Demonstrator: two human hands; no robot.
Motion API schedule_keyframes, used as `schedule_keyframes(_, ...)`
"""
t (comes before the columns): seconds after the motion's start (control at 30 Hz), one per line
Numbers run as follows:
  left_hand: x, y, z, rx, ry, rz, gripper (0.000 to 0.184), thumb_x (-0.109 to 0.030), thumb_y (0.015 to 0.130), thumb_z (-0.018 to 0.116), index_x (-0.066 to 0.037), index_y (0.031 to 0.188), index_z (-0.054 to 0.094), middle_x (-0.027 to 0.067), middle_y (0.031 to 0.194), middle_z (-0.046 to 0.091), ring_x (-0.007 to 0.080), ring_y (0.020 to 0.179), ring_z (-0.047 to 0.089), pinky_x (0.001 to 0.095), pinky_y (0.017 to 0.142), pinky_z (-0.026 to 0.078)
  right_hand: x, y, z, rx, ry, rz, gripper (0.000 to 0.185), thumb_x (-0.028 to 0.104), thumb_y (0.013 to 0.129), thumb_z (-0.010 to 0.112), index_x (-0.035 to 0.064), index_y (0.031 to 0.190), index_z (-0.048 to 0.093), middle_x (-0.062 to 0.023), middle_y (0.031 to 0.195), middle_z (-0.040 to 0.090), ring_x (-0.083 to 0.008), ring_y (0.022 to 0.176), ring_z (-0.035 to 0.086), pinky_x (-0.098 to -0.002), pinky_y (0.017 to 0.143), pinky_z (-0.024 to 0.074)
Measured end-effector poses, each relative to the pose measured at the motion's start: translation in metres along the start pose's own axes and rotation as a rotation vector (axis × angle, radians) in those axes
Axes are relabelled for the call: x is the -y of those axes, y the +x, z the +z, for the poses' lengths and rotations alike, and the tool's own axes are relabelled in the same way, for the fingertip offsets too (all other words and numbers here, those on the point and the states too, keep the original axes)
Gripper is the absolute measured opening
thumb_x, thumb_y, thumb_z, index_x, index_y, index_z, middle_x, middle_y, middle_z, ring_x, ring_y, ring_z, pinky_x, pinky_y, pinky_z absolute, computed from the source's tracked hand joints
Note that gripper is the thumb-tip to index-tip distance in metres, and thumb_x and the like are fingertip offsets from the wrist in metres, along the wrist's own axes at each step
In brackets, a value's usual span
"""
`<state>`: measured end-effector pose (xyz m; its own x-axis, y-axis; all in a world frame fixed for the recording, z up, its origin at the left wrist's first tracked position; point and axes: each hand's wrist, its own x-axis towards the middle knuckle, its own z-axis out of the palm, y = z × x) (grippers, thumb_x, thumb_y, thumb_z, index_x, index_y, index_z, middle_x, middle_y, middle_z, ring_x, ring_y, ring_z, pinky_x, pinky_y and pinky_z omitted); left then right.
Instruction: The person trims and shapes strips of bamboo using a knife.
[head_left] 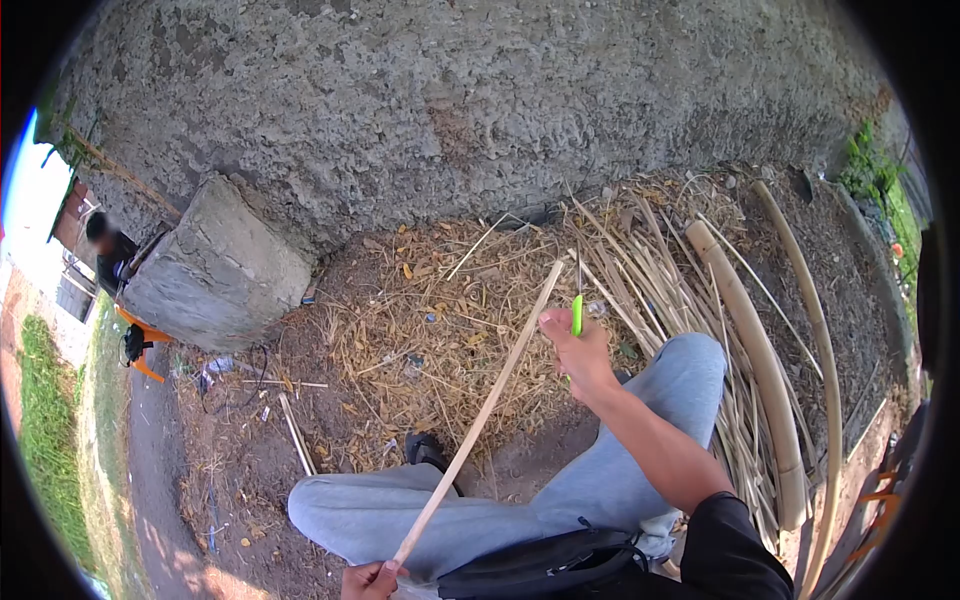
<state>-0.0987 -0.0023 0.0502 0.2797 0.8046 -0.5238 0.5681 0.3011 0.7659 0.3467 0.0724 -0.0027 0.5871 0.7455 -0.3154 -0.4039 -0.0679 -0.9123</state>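
Note:
My left hand [370, 581] is closed round the lower end of a long, pale bamboo strip [480, 415], down at the bottom edge of the view. The strip slants up and to the right across my lap, its far end over the littered ground. Near that upper end, my right hand [582, 355] grips a knife [577, 315] with a bright green handle. Its thin blade points up, away from me, just right of the strip. Whether blade and strip touch, I cannot tell.
Split bamboo strips [655, 270] lie heaped on my right, beside a thick bamboo pole [755, 365] and a thinner curved one [810, 320]. Shavings [430, 320] cover the ground. A rough wall [500, 100] rises ahead, with a concrete block [215, 265] and a person [112, 255] to the left.

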Motion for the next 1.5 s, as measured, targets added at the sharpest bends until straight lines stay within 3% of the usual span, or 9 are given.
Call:
schedule_keyframes(0.07,-0.02,-0.002,-0.005,-0.121,0.17,0.125,0.03,-0.026,0.096,0.059,-0.001,0.08,0.065,-0.0063,0.06,0.039,0.0063,0.059,0.037,0.028,0.051,0.031,-0.001,0.006,-0.001,-0.208,0.018,-0.139,0.04,0.028,0.091,0.071,-0.0037,0.112,0.06,-0.0037,0.082,0.059,-0.0042,0.055,0.041,-0.0243,0.044,0.0338)
schedule_keyframes(0.23,-0.057,0.001,-0.012,-0.176,0.227,0.133,0.028,-0.026,0.093,0.062,0.001,0.089,0.067,-0.003,0.061,0.041,0.0062,0.06,0.038,0.0275,0.053,0.034,0.02,-0.004,-0.002,-0.122,0.162,-0.053,0.041,0.023,0.09,0.072,-0.0064,0.113,0.058,-0.0056,0.087,0.062,-0.0053,0.057,0.043,-0.0236,0.047,0.0396)
schedule_keyframes(0.3,-0.056,0.006,-0.012,-0.247,0.351,0.201,0.028,-0.027,0.092,0.064,0.001,0.092,0.069,-0.0024,0.061,0.042,0.0069,0.06,0.039,0.0278,0.053,0.035,0.017,-0.006,-0.003,-0.091,0.163,-0.168,0.04,0.021,0.088,0.074,-0.0077,0.112,0.06,-0.0114,0.094,0.067,-0.009,0.076,0.06,-0.0237,0.048,0.0448)
schedule_keyframes(0.63,-0.044,0.028,-0.004,-0.454,0.265,0.153,0.024,-0.014,0.089,0.07,0.007,0.077,0.066,-0.0064,0.052,0.043,0.0031,0.05,0.033,0.0261,0.045,0.023,0.025,-0.009,-0.013,-0.002,0.05,-0.296,0.024,0.012,0.088,0.072,-0.0008,0.103,0.058,-0.0012,0.075,0.06,-0.0042,0.054,0.049,-0.0179,0.045,0.0404)
schedule_keyframes(0.83,-0.045,0.04,-0.002,-0.523,0.465,0.187,0.021,-0.01,0.083,0.072,0.004,0.073,0.06,0.0084,0.056,0.051,0.0153,0.047,0.042,0.0317,0.049,0.032,0.028,-0.01,-0.022,0.025,0.078,-0.415,0.021,0.013,0.09,0.07,0.0011,0.1,0.055,-0.002,0.081,0.061,-0.0043,0.056,0.051,-0.02,0.046,0.0431)
schedule_keyframes(0.9,-0.048,0.051,0.0,-0.746,0.636,0.649,0.019,-0.013,0.081,0.074,0.001,0.076,0.062,0.0087,0.059,0.054,0.0248,0.051,0.046,0.037,0.055,0.037,0.033,-0.009,-0.023,0.06,0.11,-0.397,0.018,0.013,0.092,0.068,0.0024,0.099,0.055,-0.0021,0.082,0.061,-0.0042,0.054,0.049,-0.0193,0.046,0.0427)
schedule_keyframes(1.03,-0.059,0.043,-0.004,-0.807,0.832,0.773,0.019,-0.021,0.081,0.074,-0.004,0.087,0.067,0.0069,0.071,0.059,0.0272,0.064,0.051,0.0399,0.061,0.038,0.037,-0.009,-0.029,0.019,0.234,-0.235,0.021,0.022,0.096,0.063,0.005,0.106,0.059,0.0034,0.055,0.041,-0.0043,0.051,0.041,-0.0227,0.047,0.0398)
schedule_keyframes(1.33,-0.056,0.004,-0.026,-0.921,0.724,0.666,0.019,-0.017,0.082,0.072,-0.004,0.097,0.069,0.0064,0.083,0.063,0.0258,0.078,0.055,0.0379,0.074,0.04,0.024,-0.023,-0.025,0.236,0.116,-0.108,0.033,0.014,0.096,0.059,-0.0022,0.125,0.055,-0.007,0.096,0.065,-0.0002,0.049,0.035,-0.0186,0.043,0.0367)
schedule_keyframes(1.5,-0.043,-0.007,-0.037,-0.959,0.672,0.613,0.02,-0.015,0.08,0.073,-0.003,0.096,0.069,0.0072,0.085,0.064,0.0264,0.078,0.056,0.0382,0.074,0.042,0.015,-0.025,-0.02,0.156,-0.047,-0.121,0.032,0.02,0.096,0.062,0.0012,0.122,0.06,-0.0051,0.093,0.067,0.0001,0.05,0.034,-0.0178,0.045,0.033)
